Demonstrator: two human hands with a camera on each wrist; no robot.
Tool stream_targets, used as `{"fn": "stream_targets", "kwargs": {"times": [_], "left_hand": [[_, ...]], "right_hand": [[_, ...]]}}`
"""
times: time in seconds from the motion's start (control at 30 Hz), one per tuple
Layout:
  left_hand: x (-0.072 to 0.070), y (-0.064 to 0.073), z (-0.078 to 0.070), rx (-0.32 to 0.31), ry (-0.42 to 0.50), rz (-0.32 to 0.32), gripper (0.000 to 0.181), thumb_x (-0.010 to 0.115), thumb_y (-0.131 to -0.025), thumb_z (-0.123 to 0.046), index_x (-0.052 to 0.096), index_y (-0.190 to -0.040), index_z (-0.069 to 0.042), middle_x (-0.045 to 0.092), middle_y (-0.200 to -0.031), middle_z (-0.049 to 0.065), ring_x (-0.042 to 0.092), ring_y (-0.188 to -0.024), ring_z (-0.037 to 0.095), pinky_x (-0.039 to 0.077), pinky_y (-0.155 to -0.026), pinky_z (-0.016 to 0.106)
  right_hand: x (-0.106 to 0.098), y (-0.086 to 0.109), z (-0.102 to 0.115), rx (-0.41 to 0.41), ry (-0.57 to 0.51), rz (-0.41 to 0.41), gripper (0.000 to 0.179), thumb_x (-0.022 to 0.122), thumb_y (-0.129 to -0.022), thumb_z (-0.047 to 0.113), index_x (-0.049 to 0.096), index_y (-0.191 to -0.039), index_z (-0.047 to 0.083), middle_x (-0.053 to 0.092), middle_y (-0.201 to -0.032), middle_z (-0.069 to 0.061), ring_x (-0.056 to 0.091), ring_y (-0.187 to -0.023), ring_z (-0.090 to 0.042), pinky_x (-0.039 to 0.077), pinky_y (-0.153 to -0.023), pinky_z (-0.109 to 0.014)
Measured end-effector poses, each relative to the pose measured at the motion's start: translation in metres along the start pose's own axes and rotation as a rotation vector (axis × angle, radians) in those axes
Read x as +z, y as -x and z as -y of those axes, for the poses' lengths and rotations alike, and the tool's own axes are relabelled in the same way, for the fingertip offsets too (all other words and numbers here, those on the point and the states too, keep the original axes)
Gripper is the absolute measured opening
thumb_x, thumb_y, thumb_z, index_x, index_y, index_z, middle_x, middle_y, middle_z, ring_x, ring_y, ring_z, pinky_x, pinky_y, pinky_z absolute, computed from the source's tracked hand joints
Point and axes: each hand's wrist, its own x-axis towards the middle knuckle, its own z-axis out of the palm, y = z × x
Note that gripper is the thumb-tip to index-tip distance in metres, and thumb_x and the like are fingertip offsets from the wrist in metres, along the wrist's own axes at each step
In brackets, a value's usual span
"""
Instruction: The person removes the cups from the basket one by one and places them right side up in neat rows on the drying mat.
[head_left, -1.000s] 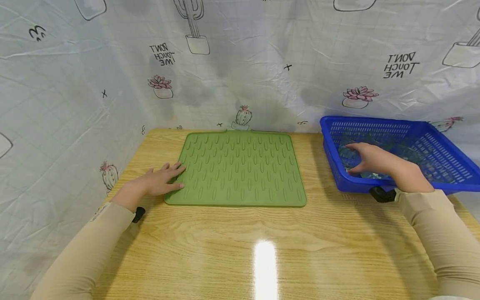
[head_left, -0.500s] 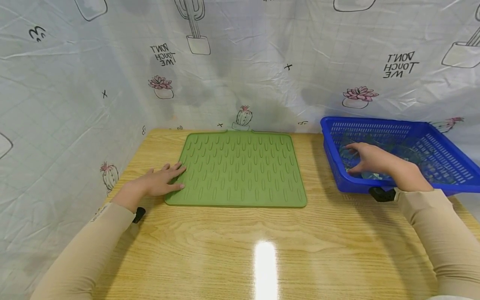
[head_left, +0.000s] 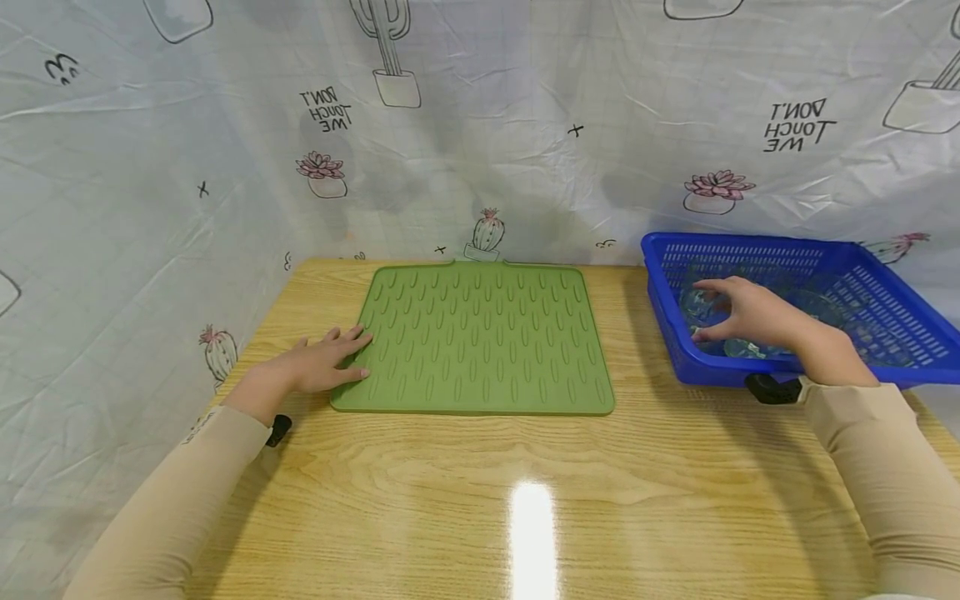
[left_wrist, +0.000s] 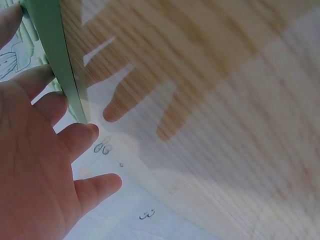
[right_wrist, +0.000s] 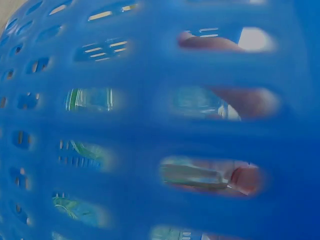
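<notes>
**Right hand edged up and across at the blue basket; left hand stayed put**

From where I stood, the change was small and all on the right side of the frame. Compared with half a second earlier, the right hand had shifted a little up and to the right, its sleeve and the black wrist mount going with it. The hand reached over the basket's near rim, thumb and fingers bent into a wide curve, with clear items showing beneath and in the gap. More of them could be seen there than before. The right wrist view looked through the basket's slots at bits of fingers close to something transparent, and I couldn't tell whether the hand had hold of it.

The left hand had not moved. It lay at the left of the frame, fingers spread and relaxed, gripping nothing, fingertips on the left edge of the green mat. The left wrist view showed the fingers apart along that edge.

The mat lay flat in the middle of the frame, its rows of raised ridges in full view, just where it had been. The basket stood at the right of the frame, on the same wooden table, below a sheet printed with cacti.
</notes>
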Motion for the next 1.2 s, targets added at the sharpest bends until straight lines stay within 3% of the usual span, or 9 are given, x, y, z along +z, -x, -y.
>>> {"fn": "stream_targets", "kwargs": {"times": [0.2, 0.47, 0.57, 0.67, 0.83, 0.9, 1.0, 1.07, 1.2], "left_hand": [[0.001, 0.001, -0.001, -0.004, 0.004, -0.002, 0.079, 0.054, -0.106, -0.048, 0.021, -0.165, -0.006, 0.007, -0.169, 0.022, 0.000, -0.151, 0.052, -0.004, -0.109, 0.081], [0.001, 0.002, -0.002, -0.005, -0.001, -0.001, 0.079, 0.055, -0.106, -0.047, 0.021, -0.164, -0.005, 0.007, -0.169, 0.023, 0.001, -0.151, 0.053, -0.003, -0.109, 0.081], [0.001, 0.002, -0.002, -0.004, -0.002, -0.003, 0.079, 0.055, -0.106, -0.046, 0.021, -0.164, -0.005, 0.007, -0.169, 0.023, 0.002, -0.151, 0.053, -0.003, -0.109, 0.081], [0.002, 0.002, -0.002, -0.005, -0.002, -0.003, 0.079, 0.055, -0.106, -0.046, 0.021, -0.164, -0.005, 0.007, -0.169, 0.023, 0.001, -0.151, 0.053, -0.003, -0.109, 0.081], [0.002, 0.003, -0.002, -0.004, 0.002, -0.001, 0.079, 0.055, -0.106, -0.047, 0.021, -0.164, -0.005, 0.007, -0.169, 0.023, 0.001, -0.151, 0.053, -0.003, -0.109, 0.081], [0.002, 0.004, -0.002, -0.001, 0.006, -0.002, 0.080, 0.055, -0.106, -0.048, 0.021, -0.164, -0.005, 0.007, -0.169, 0.023, 0.001, -0.151, 0.054, -0.003, -0.108, 0.081], [0.002, 0.004, -0.001, -0.002, 0.012, -0.002, 0.080, 0.055, -0.106, -0.047, 0.021, -0.164, -0.005, 0.006, -0.169, 0.023, 0.000, -0.150, 0.054, -0.003, -0.108, 0.081], [0.002, 0.004, -0.001, -0.003, 0.015, -0.001, 0.080, 0.055, -0.106, -0.047, 0.020, -0.164, -0.005, 0.006, -0.169, 0.023, 0.000, -0.150, 0.054, -0.003, -0.108, 0.081], [0.003, 0.003, -0.001, -0.006, 0.022, 0.003, 0.080, 0.055, -0.106, -0.047, 0.020, -0.165, -0.005, 0.005, -0.169, 0.023, -0.001, -0.151, 0.053, -0.003, -0.109, 0.081]], "right_hand": [[0.001, 0.002, -0.003, 0.003, -0.041, -0.009, 0.096, 0.087, -0.085, 0.033, 0.035, -0.152, -0.012, 0.047, -0.130, -0.036, 0.057, -0.115, -0.054, 0.050, -0.088, -0.065], [0.003, 0.005, -0.009, -0.026, -0.280, 0.009, 0.086, 0.078, -0.093, 0.012, 0.026, -0.158, -0.009, 0.038, -0.141, -0.037, 0.045, -0.129, -0.061, 0.050, -0.094, -0.065], [0.003, 0.008, -0.010, -0.025, -0.325, -0.005, 0.084, 0.076, -0.094, 0.008, 0.025, -0.159, -0.008, 0.038, -0.140, -0.033, 0.047, -0.129, -0.058, 0.055, -0.091, -0.055], [0.003, 0.010, -0.010, -0.011, -0.355, -0.017, 0.086, 0.075, -0.096, 0.009, 0.020, -0.161, -0.005, 0.038, -0.141, -0.031, 0.051, -0.128, -0.052, 0.058, -0.086, -0.037], [0.004, 0.012, -0.011, 0.013, -0.425, -0.028, 0.087, 0.071, -0.098, 0.007, 0.012, -0.160, -0.007, 0.037, -0.143, -0.031, 0.058, -0.120, -0.021, 0.052, -0.081, -0.016], [0.006, 0.012, -0.012, 0.013, -0.434, -0.028, 0.083, 0.071, -0.098, 0.007, 0.015, -0.157, -0.009, 0.039, -0.143, -0.034, 0.057, -0.121, -0.023, 0.051, -0.081, -0.014], [0.008, 0.012, -0.012, 0.013, -0.441, -0.027, 0.079, 0.071, -0.098, 0.007, 0.019, -0.155, -0.010, 0.041, -0.144, -0.037, 0.051, -0.128, -0.041, 0.050, -0.081, -0.013], [0.009, 0.013, -0.012, 0.008, -0.447, -0.032, 0.078, 0.071, -0.098, 0.007, 0.020, -0.154, -0.010, 0.041, -0.144, -0.037, 0.055, -0.126, -0.033, 0.050, -0.081, -0.013], [0.010, 0.015, -0.014, -0.029, -0.484, -0.060, 0.074, 0.069, -0.098, 0.004, 0.022, -0.154, -0.011, 0.040, -0.146, -0.035, 0.054, -0.110, 0.005, 0.051, -0.080, -0.013]]}}
